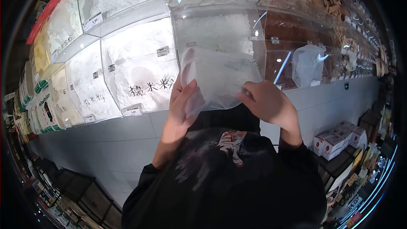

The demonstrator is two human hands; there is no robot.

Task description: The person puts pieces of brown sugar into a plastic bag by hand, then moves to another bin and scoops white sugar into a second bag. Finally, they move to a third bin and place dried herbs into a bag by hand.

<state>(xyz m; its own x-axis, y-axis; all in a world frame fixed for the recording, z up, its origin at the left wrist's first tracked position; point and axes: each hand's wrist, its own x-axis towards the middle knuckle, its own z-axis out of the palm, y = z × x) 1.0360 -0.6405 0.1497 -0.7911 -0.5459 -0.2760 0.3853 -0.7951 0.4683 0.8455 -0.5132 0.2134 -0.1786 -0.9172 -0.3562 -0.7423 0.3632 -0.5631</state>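
Note:
A thin translucent plastic bag [220, 76] is stretched between my two hands in front of a bin of white powder. My left hand [182, 104] grips its left side, thumb in front, with some fingers hidden behind the film. At the bag's lower right edge, my right hand [269, 104] is closed in a pinch. Behind the bag stands the clear bin [216, 21] with white powder inside. To its left is another bin of white powder [140, 63] with black handwriting on its front.
Another plastic bag [308, 65] hangs at the front of a bin of reddish-brown goods [284, 25] on the right. Small price tags [132, 111] line the bins. White cartons [339, 140] sit on a dark shelf at lower right. Pale floor tiles [127, 152] lie below.

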